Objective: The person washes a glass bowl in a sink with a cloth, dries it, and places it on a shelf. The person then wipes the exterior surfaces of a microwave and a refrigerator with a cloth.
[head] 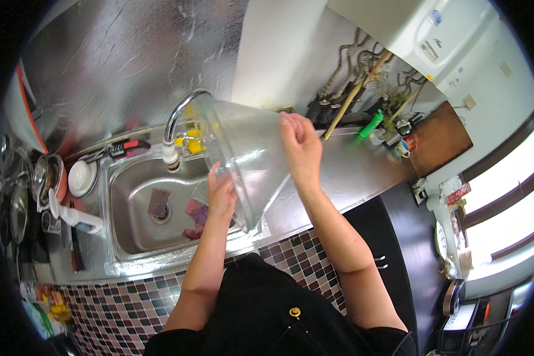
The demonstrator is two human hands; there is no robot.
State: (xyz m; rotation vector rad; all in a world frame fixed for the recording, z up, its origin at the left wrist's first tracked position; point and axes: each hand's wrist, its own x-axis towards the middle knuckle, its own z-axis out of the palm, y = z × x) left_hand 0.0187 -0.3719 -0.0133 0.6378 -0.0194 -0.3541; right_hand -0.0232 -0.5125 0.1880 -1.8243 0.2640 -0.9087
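A large clear plastic container point(253, 138) is tipped on its side above the right part of the steel sink point(135, 247). Its thick rim faces left, towards the chrome faucet point(172, 118). My left hand point(222, 193) grips near the rim, with its fingertips partly seen through the clear plastic. At the opposite end, my right hand point(303, 149) holds the edge of the container's base, its fingers curled. Down in the sink lie a brown scouring pad point(159, 202) by the drain and a crumpled purple-pink cloth point(198, 218).
Left of the sink are a white spray bottle point(82, 220), stacked white bowls point(82, 178) and a knife point(74, 249). A black-and-red tool point(129, 148) lies behind the basin. The steel counter point(351, 173) runs right to a green bottle point(372, 123) and a brown board point(445, 138).
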